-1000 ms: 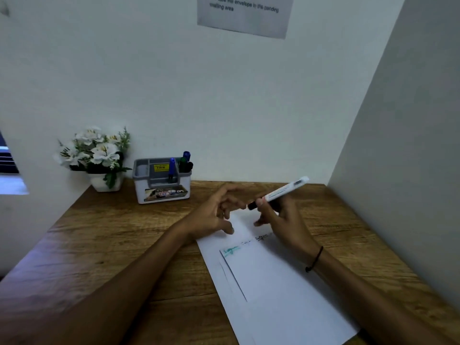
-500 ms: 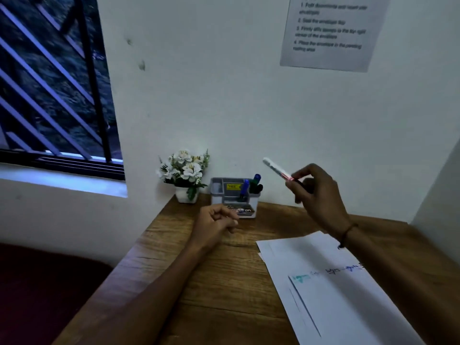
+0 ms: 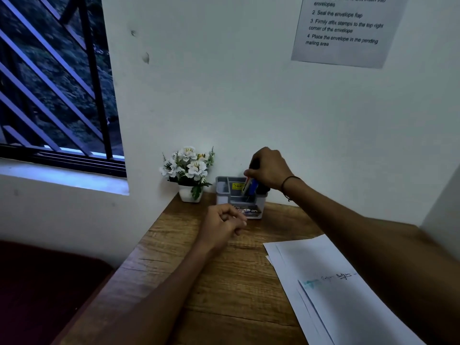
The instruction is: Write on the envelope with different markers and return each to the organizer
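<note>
A grey desk organizer stands against the wall at the back of the wooden desk. My right hand is directly above it and grips a white marker that points down into a compartment, beside a blue marker and a dark one. My left hand rests on the desk in front of the organizer, fingers loosely curled, holding nothing. The white envelope lies at the lower right on white paper, with short lines of coloured writing along its top edge.
A small white pot of white flowers stands left of the organizer. A barred window is at the left, and a printed instruction sheet hangs on the wall. A side wall closes off the desk's right.
My right hand carried the white marker from above the envelope to the organizer and lowered it into a compartment. My left hand drew back and curled. The view swung left.
</note>
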